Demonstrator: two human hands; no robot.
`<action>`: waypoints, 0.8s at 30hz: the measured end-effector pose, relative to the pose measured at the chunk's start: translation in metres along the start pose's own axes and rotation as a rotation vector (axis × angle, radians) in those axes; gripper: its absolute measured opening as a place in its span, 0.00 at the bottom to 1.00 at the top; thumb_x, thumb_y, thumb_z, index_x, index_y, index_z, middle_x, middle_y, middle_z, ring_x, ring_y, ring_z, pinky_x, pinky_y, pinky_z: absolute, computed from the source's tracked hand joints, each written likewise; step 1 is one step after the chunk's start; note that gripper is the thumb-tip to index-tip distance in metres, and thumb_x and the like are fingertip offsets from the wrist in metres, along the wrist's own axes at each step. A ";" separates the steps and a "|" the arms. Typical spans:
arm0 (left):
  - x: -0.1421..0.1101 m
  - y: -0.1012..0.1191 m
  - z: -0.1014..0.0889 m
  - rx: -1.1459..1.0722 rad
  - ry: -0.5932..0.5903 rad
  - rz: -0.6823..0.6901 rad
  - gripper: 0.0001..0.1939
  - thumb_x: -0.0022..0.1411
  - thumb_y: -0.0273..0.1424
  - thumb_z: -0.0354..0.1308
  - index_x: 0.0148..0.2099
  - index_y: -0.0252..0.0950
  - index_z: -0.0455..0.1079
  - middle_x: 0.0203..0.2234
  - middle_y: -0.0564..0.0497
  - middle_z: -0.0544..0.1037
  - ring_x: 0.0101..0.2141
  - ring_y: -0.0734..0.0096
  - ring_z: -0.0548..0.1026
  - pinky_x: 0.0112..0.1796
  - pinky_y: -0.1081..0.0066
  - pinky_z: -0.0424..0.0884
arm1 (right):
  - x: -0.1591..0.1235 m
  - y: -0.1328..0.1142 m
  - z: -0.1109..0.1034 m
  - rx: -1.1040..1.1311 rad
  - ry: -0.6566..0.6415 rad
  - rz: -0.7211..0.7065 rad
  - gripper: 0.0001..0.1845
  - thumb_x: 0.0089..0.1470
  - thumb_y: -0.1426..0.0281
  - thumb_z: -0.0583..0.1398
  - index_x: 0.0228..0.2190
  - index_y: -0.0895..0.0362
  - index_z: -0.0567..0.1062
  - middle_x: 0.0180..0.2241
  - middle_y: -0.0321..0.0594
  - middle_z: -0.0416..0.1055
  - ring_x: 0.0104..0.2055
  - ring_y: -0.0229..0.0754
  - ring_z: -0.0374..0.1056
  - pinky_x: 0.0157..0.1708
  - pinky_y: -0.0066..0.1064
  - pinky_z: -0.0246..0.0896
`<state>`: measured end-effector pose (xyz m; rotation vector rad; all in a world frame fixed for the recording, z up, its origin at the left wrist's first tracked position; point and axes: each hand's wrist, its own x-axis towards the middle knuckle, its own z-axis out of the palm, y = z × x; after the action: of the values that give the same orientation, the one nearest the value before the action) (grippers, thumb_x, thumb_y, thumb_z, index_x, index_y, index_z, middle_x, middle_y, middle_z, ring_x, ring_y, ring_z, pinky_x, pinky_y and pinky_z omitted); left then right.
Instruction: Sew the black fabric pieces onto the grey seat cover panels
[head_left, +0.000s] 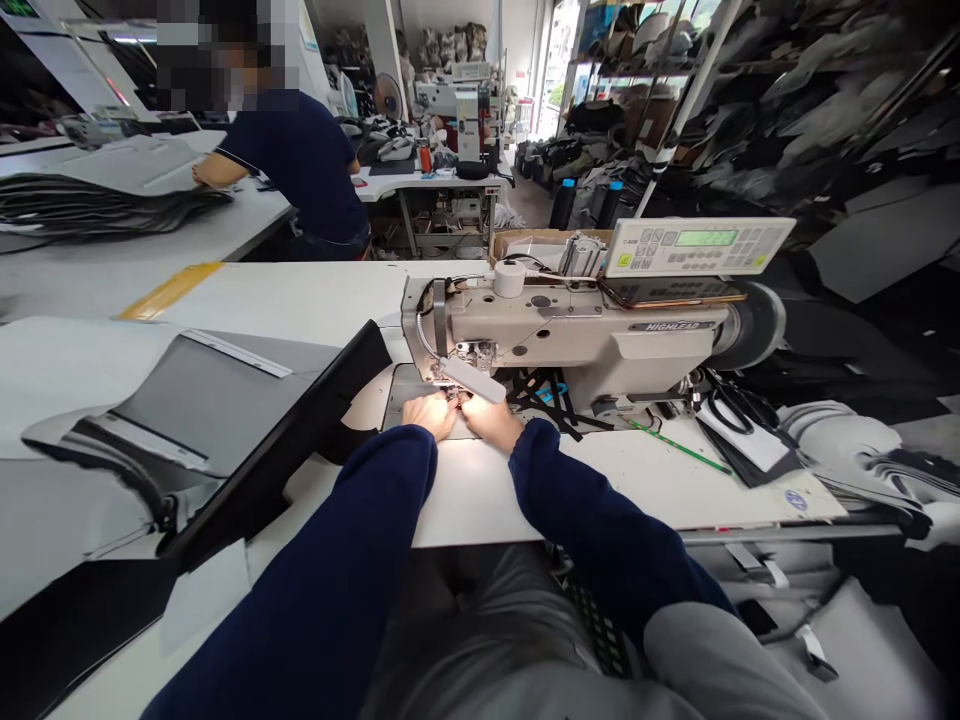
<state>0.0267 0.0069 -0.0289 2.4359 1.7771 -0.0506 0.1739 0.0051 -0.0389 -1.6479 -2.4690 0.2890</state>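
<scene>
Both my hands are at the needle area of a sewing machine (570, 335), lit by its small lamp. My left hand (430, 413) has its fingers bent and closed, resting on the machine bed just left of the presser foot. From the other side my right hand (487, 418) reaches in, its fingertips pinched together close to the left ones and partly under a grey lever-like piece (472, 380). Whatever lies between the fingertips is too small and hidden to make out. Black strips (551, 395) lie under the machine arm, behind my right hand.
Grey and black sewn panels (217, 400) lie on the left of the table. At right are scissors (731, 405), a green stick (679, 445) and stacked pale pieces (847, 440). A control panel (701, 247) tops the machine. A co-worker (300, 160) stands at another table.
</scene>
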 end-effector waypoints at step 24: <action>0.002 0.005 0.010 -0.165 -0.023 -0.106 0.26 0.65 0.50 0.37 0.58 0.54 0.65 0.50 0.46 0.72 0.45 0.49 0.73 0.43 0.56 0.67 | -0.035 0.000 0.000 -0.189 -0.115 -0.080 0.20 0.57 0.77 0.48 0.49 0.60 0.69 0.37 0.51 0.76 0.36 0.47 0.72 0.33 0.33 0.58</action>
<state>0.0326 0.0065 -0.0382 2.2183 1.8216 0.0550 0.1878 -0.0274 -0.0398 -1.6388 -2.7150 0.1486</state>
